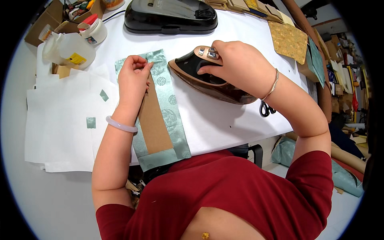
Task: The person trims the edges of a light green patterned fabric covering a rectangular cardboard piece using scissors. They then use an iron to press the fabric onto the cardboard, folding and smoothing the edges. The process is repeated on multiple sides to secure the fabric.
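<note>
A strip of pale green patterned fabric [169,110] lies lengthwise on the white table, with a brown cardboard strip [155,124] on top of it. The fabric's near end is folded over the cardboard. My left hand [134,76] rests at the far end of the strip, fingers curled and pinched at the fabric there, partly hiding it. To the right, my right hand [240,60] is wrapped round the handle of a black and copper-coloured cordless iron [200,74]. The iron's tip points left, close beside the fabric's edge.
A black iron case [170,18] stands at the back. White paper sheets [60,120] with small green scraps lie left, near a plastic jug [74,48] and a red-lidded jar [95,32]. Black-handled scissors [265,109] lie right. A gold patterned board [288,40] sits far right.
</note>
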`<state>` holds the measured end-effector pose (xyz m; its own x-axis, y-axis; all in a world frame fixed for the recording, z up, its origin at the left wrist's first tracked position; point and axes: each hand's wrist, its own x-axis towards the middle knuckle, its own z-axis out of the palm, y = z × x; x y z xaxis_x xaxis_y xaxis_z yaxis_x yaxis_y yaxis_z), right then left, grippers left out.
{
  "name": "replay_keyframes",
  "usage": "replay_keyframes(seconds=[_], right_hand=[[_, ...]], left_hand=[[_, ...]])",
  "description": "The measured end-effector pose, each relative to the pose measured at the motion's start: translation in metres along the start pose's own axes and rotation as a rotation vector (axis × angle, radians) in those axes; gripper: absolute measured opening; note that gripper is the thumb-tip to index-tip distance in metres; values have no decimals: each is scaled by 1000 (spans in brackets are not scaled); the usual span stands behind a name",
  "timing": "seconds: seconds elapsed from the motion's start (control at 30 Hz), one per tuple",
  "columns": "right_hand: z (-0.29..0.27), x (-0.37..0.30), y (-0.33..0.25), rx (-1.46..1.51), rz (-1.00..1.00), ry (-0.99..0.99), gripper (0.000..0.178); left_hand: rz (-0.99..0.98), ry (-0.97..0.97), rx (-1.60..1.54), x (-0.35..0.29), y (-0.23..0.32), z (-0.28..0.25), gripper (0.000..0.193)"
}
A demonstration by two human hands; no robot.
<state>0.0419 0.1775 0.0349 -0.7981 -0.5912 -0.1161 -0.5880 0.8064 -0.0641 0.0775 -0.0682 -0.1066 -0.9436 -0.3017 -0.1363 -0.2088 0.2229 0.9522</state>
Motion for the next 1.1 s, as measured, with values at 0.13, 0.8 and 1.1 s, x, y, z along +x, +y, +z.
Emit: replay_keyframes(seconds=[0.13, 0.8, 1.1], right_hand=[[0, 7, 1, -22, 43, -8, 51], [1, 14, -12, 35, 59, -59, 51], [13, 19, -29, 48, -28, 33, 53]], left_hand=[[-7, 2, -12, 0, 0, 1, 22], [-4, 20, -25, 0, 1, 0, 22], [-46, 41, -212, 4, -2, -9, 27]])
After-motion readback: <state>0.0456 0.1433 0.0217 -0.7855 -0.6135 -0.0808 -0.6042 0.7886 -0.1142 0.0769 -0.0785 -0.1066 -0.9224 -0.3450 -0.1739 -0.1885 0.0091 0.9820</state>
